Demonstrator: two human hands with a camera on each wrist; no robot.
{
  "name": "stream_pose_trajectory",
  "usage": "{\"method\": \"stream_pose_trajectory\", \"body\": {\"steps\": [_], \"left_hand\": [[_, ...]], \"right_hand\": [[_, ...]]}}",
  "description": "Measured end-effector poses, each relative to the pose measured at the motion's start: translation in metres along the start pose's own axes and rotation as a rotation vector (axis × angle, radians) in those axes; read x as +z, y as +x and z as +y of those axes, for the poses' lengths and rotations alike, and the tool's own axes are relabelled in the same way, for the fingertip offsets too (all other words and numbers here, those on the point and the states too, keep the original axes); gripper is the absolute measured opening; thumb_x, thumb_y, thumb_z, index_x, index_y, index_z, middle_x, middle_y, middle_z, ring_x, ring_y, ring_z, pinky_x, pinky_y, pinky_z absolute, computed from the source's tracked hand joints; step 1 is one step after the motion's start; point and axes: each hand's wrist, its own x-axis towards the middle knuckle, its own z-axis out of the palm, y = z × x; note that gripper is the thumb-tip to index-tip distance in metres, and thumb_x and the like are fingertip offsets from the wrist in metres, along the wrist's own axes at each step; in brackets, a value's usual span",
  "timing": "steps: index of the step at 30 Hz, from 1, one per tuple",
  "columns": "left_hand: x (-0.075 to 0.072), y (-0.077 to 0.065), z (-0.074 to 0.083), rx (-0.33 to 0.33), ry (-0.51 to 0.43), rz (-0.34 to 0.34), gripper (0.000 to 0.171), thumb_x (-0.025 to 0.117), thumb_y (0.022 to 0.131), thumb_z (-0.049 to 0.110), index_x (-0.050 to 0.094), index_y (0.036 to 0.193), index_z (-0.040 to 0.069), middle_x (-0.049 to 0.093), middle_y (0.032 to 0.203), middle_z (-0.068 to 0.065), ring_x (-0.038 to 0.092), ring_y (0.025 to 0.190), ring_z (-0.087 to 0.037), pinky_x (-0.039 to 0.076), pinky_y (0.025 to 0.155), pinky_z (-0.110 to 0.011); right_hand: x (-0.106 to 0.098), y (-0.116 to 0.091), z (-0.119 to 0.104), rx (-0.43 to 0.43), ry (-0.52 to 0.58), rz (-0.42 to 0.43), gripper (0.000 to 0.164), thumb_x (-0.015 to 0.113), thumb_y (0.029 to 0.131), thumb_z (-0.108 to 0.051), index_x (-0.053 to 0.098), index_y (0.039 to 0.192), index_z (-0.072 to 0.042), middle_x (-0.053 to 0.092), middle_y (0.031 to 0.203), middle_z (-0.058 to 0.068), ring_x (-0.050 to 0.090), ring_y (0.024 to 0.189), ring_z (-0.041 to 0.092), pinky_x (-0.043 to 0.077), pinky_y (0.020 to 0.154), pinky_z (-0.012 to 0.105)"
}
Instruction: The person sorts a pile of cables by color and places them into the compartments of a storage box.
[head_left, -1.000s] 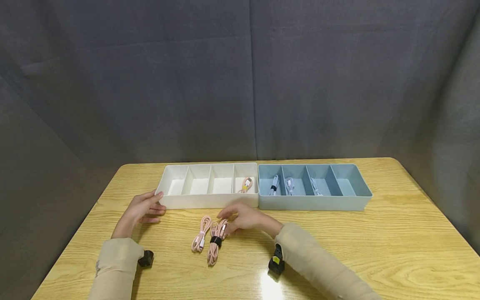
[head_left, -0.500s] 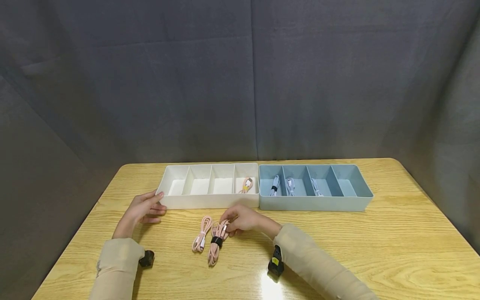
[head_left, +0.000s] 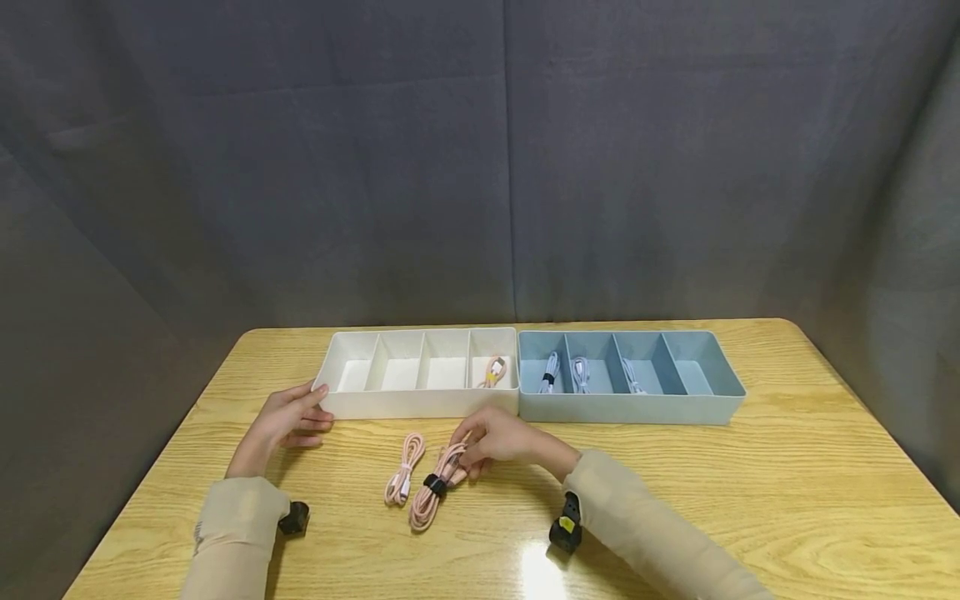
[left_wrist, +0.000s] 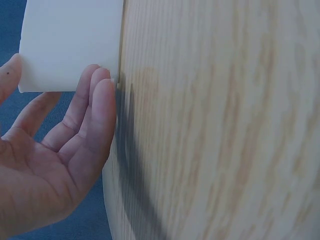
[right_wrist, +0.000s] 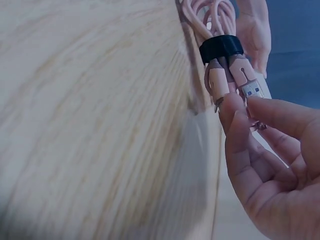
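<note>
My right hand (head_left: 498, 435) pinches the connector end of a coiled pink USB cable (head_left: 423, 507) bound with a black strap. In the right wrist view, thumb and fingers meet at the metal plug (right_wrist: 253, 90), and the strap (right_wrist: 221, 48) sits just beyond. Left of this bundle lies another pink coiled cable (head_left: 412, 454) with white connectors. At the left end of a white divided box (head_left: 420, 405), my left hand (head_left: 279, 421) touches the corner. Its fingers look fairly straight against the white wall (left_wrist: 70, 45) in the left wrist view, the thumb at one edge.
One pink cable (head_left: 491, 373) lies in the white box's rightmost compartment. A blue divided box (head_left: 630, 408) adjoins it on the right, with pale blue cables (head_left: 580, 373) in its three left compartments. A dark grey curtain (head_left: 375, 183) hangs behind the wooden table (head_left: 750, 492).
My right hand has come to pinch the strapped pink cable at its connectors. That bundle has tilted, its top shifting slightly right. My left hand stays at the white box's corner.
</note>
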Motion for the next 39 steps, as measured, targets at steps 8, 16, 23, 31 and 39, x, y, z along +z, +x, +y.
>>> {"method": "stream_pose_trajectory", "body": {"steps": [8, 16, 23, 31, 39], "left_hand": [[0.000, 0.000, 0.000, 0.001, 0.008, 0.005, 0.072, 0.052, 0.091, 0.041, 0.022, 0.143, 0.001, 0.065, 0.077, 0.000, 0.064, 0.071, -0.013, 0.055, 0.065, -0.036], [0.000, 0.001, -0.002, 0.009, 0.012, 0.004, 0.074, 0.052, 0.091, 0.043, 0.021, 0.143, 0.001, 0.065, 0.077, 0.000, 0.064, 0.071, -0.013, 0.055, 0.065, -0.035], [0.000, 0.001, -0.001, 0.000, -0.002, 0.005, 0.072, 0.052, 0.092, 0.040, 0.021, 0.144, 0.002, 0.065, 0.076, -0.001, 0.064, 0.070, -0.014, 0.056, 0.064, -0.035], [0.001, -0.001, 0.001, -0.005, -0.002, 0.008, 0.071, 0.052, 0.092, 0.040, 0.022, 0.144, 0.002, 0.065, 0.077, -0.001, 0.064, 0.071, -0.014, 0.055, 0.065, -0.035], [0.001, -0.001, 0.001, -0.010, 0.001, 0.004, 0.073, 0.052, 0.091, 0.043, 0.022, 0.144, 0.003, 0.065, 0.077, -0.001, 0.065, 0.072, -0.015, 0.055, 0.065, -0.035]], "right_hand": [[-0.002, -0.004, -0.005, -0.029, 0.005, 0.001, 0.020, 0.061, 0.078, 0.010, 0.063, 0.099, 0.009, 0.064, 0.066, 0.020, 0.062, 0.054, 0.018, 0.055, 0.056, 0.036], [-0.014, -0.008, -0.013, -0.101, 0.014, 0.093, 0.021, 0.058, 0.080, 0.010, 0.062, 0.101, 0.009, 0.065, 0.071, 0.019, 0.062, 0.062, 0.039, 0.054, 0.058, 0.046], [-0.025, -0.007, -0.016, -0.123, 0.061, 0.166, 0.023, 0.060, 0.080, 0.008, 0.063, 0.103, 0.008, 0.065, 0.072, 0.019, 0.063, 0.059, 0.025, 0.053, 0.061, 0.050], [-0.026, -0.006, -0.020, -0.077, 0.242, 0.348, 0.022, 0.061, 0.083, 0.005, 0.056, 0.103, 0.013, 0.065, 0.075, 0.017, 0.065, 0.065, 0.027, 0.054, 0.067, 0.046], [-0.023, -0.001, -0.028, -0.054, 0.417, 0.517, 0.018, 0.060, 0.083, 0.008, 0.054, 0.099, 0.011, 0.066, 0.072, 0.012, 0.063, 0.058, 0.012, 0.055, 0.062, 0.030]]}}
